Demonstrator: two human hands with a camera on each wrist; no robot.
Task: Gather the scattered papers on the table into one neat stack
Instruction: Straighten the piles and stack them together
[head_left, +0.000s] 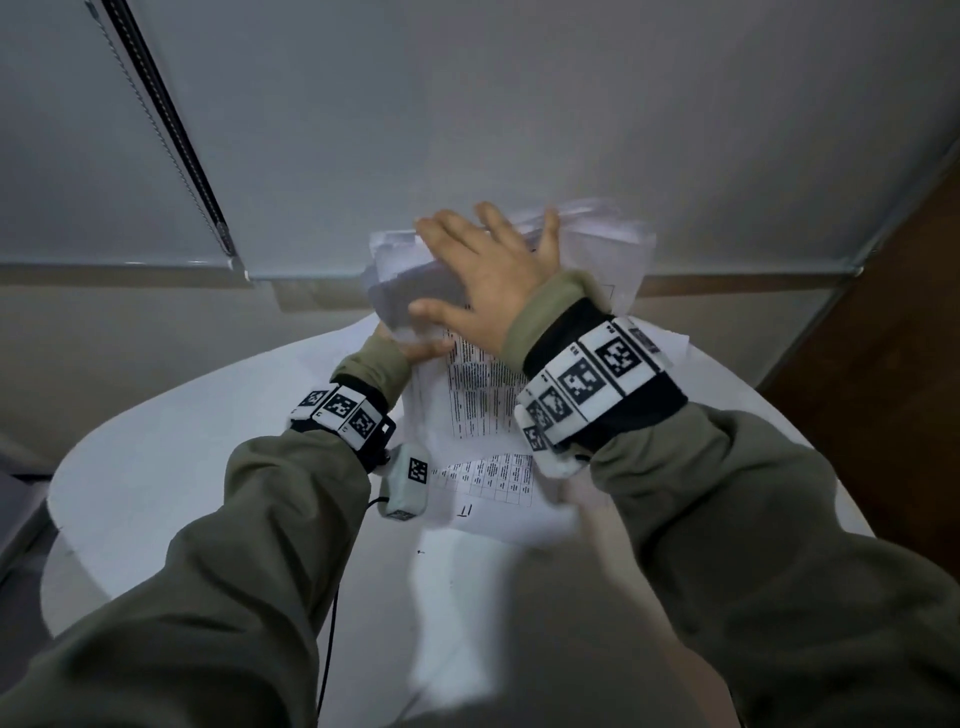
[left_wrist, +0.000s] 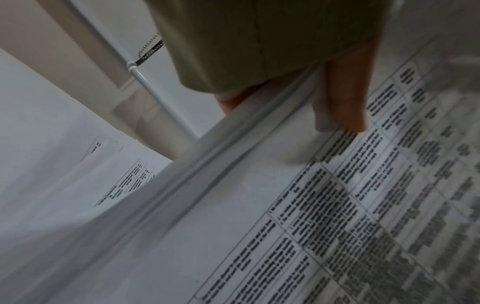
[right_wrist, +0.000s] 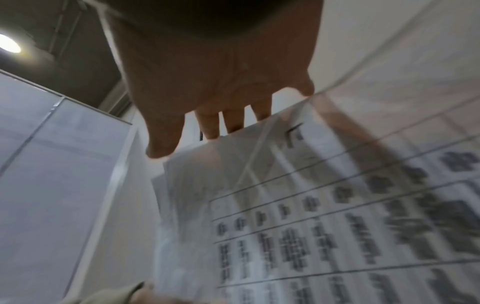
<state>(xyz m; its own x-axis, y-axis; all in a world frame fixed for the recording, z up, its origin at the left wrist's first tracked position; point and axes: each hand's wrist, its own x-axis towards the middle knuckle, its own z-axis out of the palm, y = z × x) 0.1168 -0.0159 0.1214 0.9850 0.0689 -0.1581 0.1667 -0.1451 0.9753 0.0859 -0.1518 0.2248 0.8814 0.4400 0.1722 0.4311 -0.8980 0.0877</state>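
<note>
Two hands work one bundle of papers (head_left: 483, 384) in the head view, lifted at its far end over the pale counter (head_left: 156, 467). The right hand (head_left: 488, 270) lies flat on the raised sheets with fingers straight and spread, a wide grip that presses rather than clasps. The left hand (head_left: 415, 349) is mostly hidden under its sleeve at the bundle's left edge. One more printed sheet (head_left: 488, 486) lies flat on the counter nearer the person, partly under the bundle, and a small grey marker block (head_left: 408, 486) rests just beside it.

From the left wrist, the thumb (left_wrist: 345, 98) is pressed on top of a printed page (left_wrist: 337, 205) while other fingers curl beneath its edge, so this grip pinches the papers. Further sheets (left_wrist: 78, 164) lie below on the counter, edges out of line.

From the right wrist, the open palm (right_wrist: 215, 67) and straight fingers (right_wrist: 207, 125) rest against the blurred top page (right_wrist: 324, 205); nothing is clasped.

My reading is that gathering is largely done and squaring is in hand. The next move likely calls for drawing in the loose near sheet, then tapping the edges level and laying the stack flat, with the left pinch firm so pages do not fan out.
</note>
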